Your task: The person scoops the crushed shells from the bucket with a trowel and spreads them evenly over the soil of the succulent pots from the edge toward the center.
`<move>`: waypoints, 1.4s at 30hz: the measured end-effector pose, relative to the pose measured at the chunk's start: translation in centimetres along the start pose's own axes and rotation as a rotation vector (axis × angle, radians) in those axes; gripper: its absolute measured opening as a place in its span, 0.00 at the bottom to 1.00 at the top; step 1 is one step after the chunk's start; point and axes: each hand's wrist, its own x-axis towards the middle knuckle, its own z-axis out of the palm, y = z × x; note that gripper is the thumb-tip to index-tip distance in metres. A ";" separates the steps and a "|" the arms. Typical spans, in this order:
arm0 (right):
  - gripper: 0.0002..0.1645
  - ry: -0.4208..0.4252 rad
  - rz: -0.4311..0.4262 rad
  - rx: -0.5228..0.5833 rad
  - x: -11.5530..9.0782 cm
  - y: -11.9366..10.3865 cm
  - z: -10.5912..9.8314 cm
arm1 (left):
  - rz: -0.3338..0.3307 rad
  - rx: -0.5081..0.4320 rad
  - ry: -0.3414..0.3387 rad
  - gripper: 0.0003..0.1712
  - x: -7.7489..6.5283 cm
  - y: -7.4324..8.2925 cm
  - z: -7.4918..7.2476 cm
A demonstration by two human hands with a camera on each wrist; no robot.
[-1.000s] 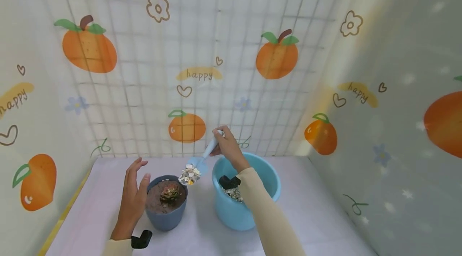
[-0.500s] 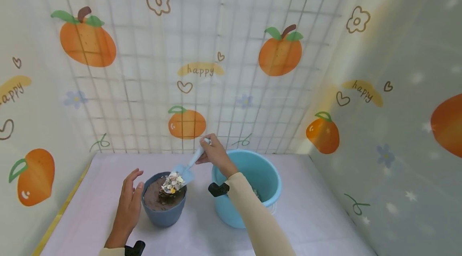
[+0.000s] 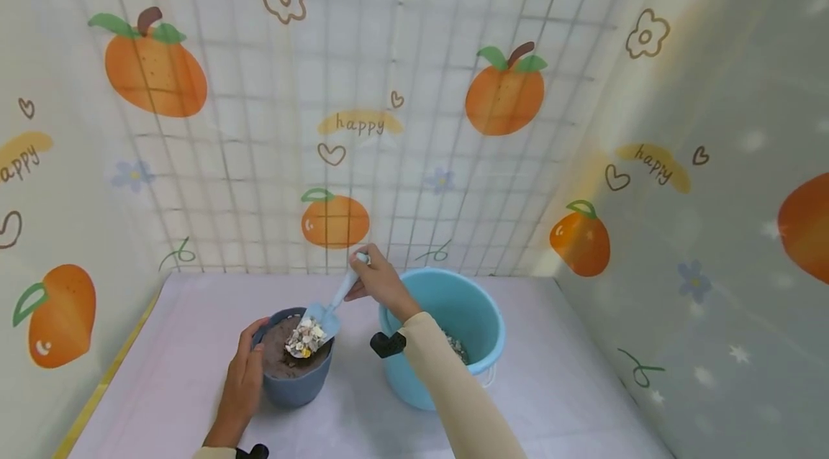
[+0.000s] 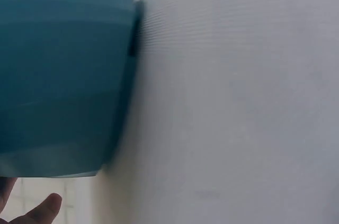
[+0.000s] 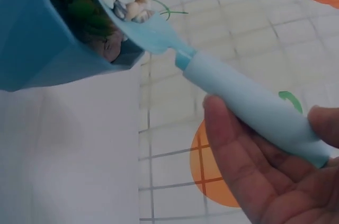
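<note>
In the head view my right hand point(image 3: 382, 286) grips the handle of a small light-blue trowel point(image 3: 343, 290). Its scoop bears a heap of pale pebbles point(image 3: 306, 338) over the blue-grey flower pot point(image 3: 296, 391). Soil point(image 3: 277, 351) shows in the pot; the scoop hides the succulent in that view, but its green leaves point(image 5: 87, 9) appear under the scoop in the right wrist view. My left hand point(image 3: 242, 387) lies against the pot's left side, fingers by the rim. A thumb and part of a finger point(image 4: 45, 211) show beside the pot wall in the left wrist view.
A larger light-blue bucket point(image 3: 488, 301) with pebbles point(image 3: 456, 345) at its bottom stands right of the pot, partly behind my right forearm. Both stand on a pale cloth-covered table point(image 3: 550, 387). A wire grid behind a printed curtain point(image 3: 414, 157) closes off the back.
The trowel with its pebbles has moved left from between pot and bucket to over the pot. My left hand has come up against the pot's side.
</note>
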 end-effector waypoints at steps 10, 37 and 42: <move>0.19 -0.066 -0.007 0.058 0.2 0.2 -0.2 | -0.039 -0.037 0.017 0.28 -0.3 -0.3 0.4; 0.18 -0.039 -0.111 -0.005 0.0 0.4 0.6 | -0.028 -0.059 0.035 0.29 -0.4 -0.9 0.7; 0.18 -0.031 -0.121 -0.015 0.1 0.2 0.7 | -0.028 -0.050 0.040 0.29 -0.5 -0.5 0.5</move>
